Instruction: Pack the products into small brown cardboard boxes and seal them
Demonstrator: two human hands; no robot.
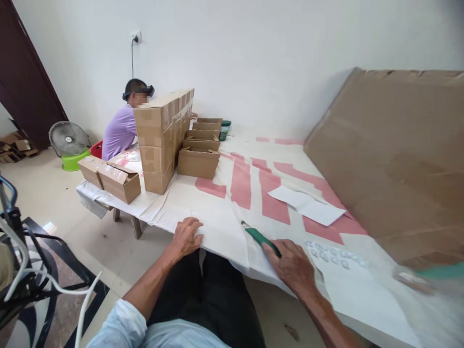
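Observation:
My right hand (292, 266) is wrapped round a green-handled tool (261, 238) near the table's front edge. The tool's short metal tip points up and left, just above the white cloth (213, 212) with red printed shapes. My left hand (186, 236) rests at the cloth's front edge with nothing in it, its fingers slightly bent and apart. Beyond the tool lies a folded white paper (307, 205). To the right of my right hand is a sheet with small stickers or marks (329, 255), too blurred to make out.
Stacked closed cartons (155, 145) stand left of a row of open boxes (198, 162). Two small boxes (119, 180) sit at the left edge. A large cardboard box (395, 159) rises at right. Behind the stack sits a person in a purple shirt (119, 130).

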